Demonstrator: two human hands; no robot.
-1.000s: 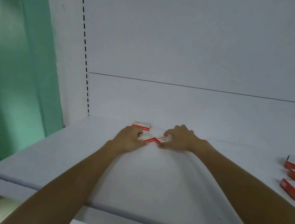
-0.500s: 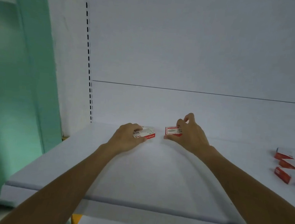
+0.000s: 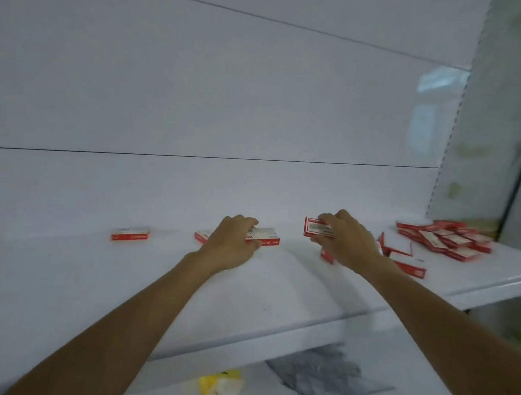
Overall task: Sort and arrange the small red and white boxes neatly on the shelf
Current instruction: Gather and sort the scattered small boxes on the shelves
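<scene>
Small red and white boxes (image 3: pixel 444 240) lie in a messy heap at the far right of the shelf (image 3: pixel 87 292). They are flat little card boxes with straight edges, red on the sides and white on top. The shelf is white, smooth and a bit shiny, with a rounded front edge. The left hand (image 3: pixel 233 242) has its fingers curled over the middle box (image 3: pixel 265 238), which lies flat near the back wall. The box sticks out past the fingers on the right. A red bit shows left of the hand too, but I cannot tell if it is the same box. The right hand (image 3: pixel 348 241) pinches the raised box (image 3: pixel 313 227) by its right end, so the box pokes out to the left with its wide face showing. A lone box (image 3: pixel 130 234) lies flat, well to the left of both hands. A few loose boxes (image 3: pixel 404 262) lie just right of the right hand. The lower shelf (image 3: pixel 396 360) holds a yellow and white thing (image 3: pixel 220 384) and grey sheets (image 3: pixel 325 379).
</scene>
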